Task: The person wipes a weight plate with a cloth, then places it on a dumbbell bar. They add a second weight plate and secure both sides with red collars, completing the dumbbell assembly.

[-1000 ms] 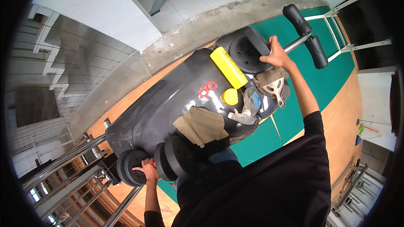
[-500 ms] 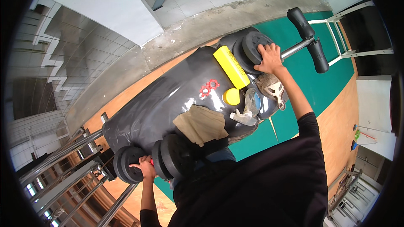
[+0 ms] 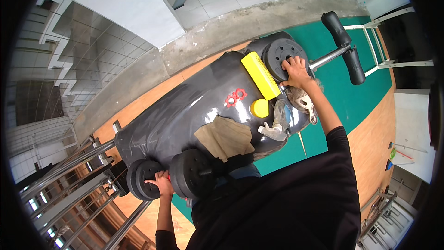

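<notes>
My left hand is closed around the red handle of a black dumbbell, between its two sets of round plates at the bench's near left edge. My right hand grips a black weight plate at the bench's far right end, fingers over its face near the centre hole, thumb by the rim. Beside that plate lies a yellow bottle. Nearer me are a round yellow lid, a clear spray bottle, a brush with a white handle, two red star-shaped collars and a brown cloth.
The black padded bench runs diagonally, with padded rollers on a metal post at its right end. Metal bars stand at the left. A green mat covers part of the wooden floor; a concrete ledge lies beyond.
The plate under my right hand has tilted to show more of its face, and my fingers sit nearer its centre. The dumbbell has turned slightly in my left hand, exposing its bar end.
</notes>
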`<state>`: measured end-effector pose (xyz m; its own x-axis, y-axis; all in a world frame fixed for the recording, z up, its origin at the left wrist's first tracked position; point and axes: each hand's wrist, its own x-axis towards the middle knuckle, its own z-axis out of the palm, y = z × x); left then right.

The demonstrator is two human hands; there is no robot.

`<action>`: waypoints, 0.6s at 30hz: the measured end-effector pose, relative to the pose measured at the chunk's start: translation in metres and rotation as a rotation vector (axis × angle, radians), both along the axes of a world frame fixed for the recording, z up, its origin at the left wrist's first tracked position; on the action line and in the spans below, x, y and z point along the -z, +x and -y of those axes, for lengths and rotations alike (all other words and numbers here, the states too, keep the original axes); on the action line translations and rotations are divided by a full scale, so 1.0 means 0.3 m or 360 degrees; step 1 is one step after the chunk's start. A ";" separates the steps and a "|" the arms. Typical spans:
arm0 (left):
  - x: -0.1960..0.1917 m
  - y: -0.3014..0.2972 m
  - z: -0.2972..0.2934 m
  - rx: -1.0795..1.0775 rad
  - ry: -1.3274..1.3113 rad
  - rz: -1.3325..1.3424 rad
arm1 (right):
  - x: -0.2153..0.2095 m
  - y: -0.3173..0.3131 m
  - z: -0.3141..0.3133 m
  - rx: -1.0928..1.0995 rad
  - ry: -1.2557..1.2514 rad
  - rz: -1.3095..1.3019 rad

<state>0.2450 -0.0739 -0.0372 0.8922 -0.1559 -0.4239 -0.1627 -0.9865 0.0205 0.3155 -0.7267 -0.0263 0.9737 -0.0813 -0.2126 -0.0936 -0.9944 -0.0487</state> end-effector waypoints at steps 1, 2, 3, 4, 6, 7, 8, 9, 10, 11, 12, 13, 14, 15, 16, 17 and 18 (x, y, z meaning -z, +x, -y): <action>-0.008 0.003 0.010 0.0018 0.0021 -0.0006 | 0.001 -0.004 -0.004 0.0018 0.0019 0.0007; -0.013 0.006 0.013 0.0015 0.0034 -0.0027 | 0.005 -0.007 -0.010 0.0035 0.0039 0.0014; -0.017 0.009 0.015 0.0012 0.0048 -0.0048 | 0.006 -0.013 -0.014 0.0054 0.0058 0.0020; -0.022 0.013 0.012 0.0005 0.0063 -0.0063 | -0.005 -0.010 -0.018 0.0070 0.0070 -0.0050; -0.026 0.009 0.026 0.0007 0.0040 -0.0028 | -0.045 -0.003 -0.024 0.0106 0.0095 -0.0191; -0.029 0.008 0.026 0.0011 0.0028 -0.0012 | -0.056 -0.014 -0.015 0.0112 0.0077 -0.0142; -0.020 0.006 0.015 0.0013 0.0029 0.0012 | -0.076 -0.024 0.002 0.0110 0.0056 -0.0087; -0.001 0.003 0.000 0.0017 0.0031 0.0035 | -0.092 -0.033 0.007 0.0108 0.0035 -0.0033; 0.014 0.006 -0.011 0.0032 0.0027 0.0054 | -0.135 -0.044 -0.008 0.0186 0.0094 0.0176; -0.009 0.006 0.010 0.0031 0.0034 0.0038 | -0.198 -0.047 -0.033 0.0244 0.0155 0.0385; -0.010 0.010 0.014 0.0034 0.0035 0.0032 | -0.266 -0.051 -0.066 0.0301 0.0219 0.0592; -0.010 0.008 0.011 0.0031 0.0039 0.0023 | -0.342 -0.057 -0.118 0.0242 0.0284 0.0768; -0.012 0.006 0.007 0.0027 0.0044 0.0013 | -0.423 -0.068 -0.190 0.0180 0.0353 0.0942; -0.019 0.000 0.012 0.0035 -0.0012 0.0072 | -0.486 -0.086 -0.268 0.0108 0.0416 0.1114; -0.015 -0.007 0.001 0.0027 -0.0074 0.0113 | -0.519 -0.119 -0.353 0.0159 0.0538 0.1042; 0.003 -0.009 -0.005 0.0048 -0.0068 0.0127 | -0.545 -0.161 -0.442 0.0207 0.0661 0.0965; 0.004 -0.010 -0.007 0.0110 -0.0064 0.0194 | -0.553 -0.202 -0.541 0.0255 0.0796 0.0882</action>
